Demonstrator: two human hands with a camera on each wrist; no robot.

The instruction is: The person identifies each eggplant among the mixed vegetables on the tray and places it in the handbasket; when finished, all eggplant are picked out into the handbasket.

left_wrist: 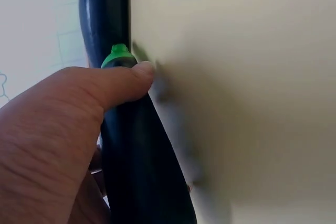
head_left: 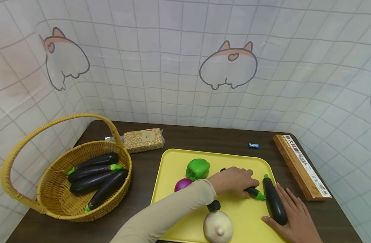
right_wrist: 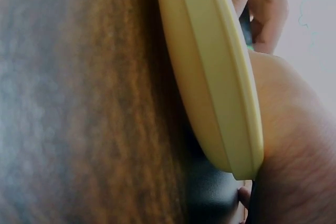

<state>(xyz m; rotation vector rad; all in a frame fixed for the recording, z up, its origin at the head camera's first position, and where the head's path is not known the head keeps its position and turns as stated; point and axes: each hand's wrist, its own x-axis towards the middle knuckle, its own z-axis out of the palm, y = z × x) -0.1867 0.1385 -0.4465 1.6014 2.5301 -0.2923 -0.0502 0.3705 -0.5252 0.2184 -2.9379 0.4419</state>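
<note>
In the head view my left hand point(head_left: 237, 182) reaches over the yellow tray point(head_left: 249, 233) and grips a dark eggplant point(head_left: 253, 191) with a green stem. The left wrist view has the thumb point(left_wrist: 123, 82) lying across that eggplant point(left_wrist: 144, 166) just below its stem. My right hand point(head_left: 297, 216) is at the tray's right side, fingers extended along another eggplant point(head_left: 274, 200), thumb spread round its near end. A dark rounded end point(head_left: 214, 205) shows from under the left sleeve. Near it are a white round vegetable point(head_left: 218, 227), a purple onion point(head_left: 183, 184) and a green bell pepper point(head_left: 198, 169).
A wicker basket point(head_left: 51, 199) with a tall handle stands at left, several eggplants inside. Behind it lies a bag of yellow grains point(head_left: 144, 140). A small blue packet point(head_left: 253, 145) and a long pasta box point(head_left: 303, 165) lie beyond the tray. A tile-patterned cloth point(head_left: 173, 67) hangs behind.
</note>
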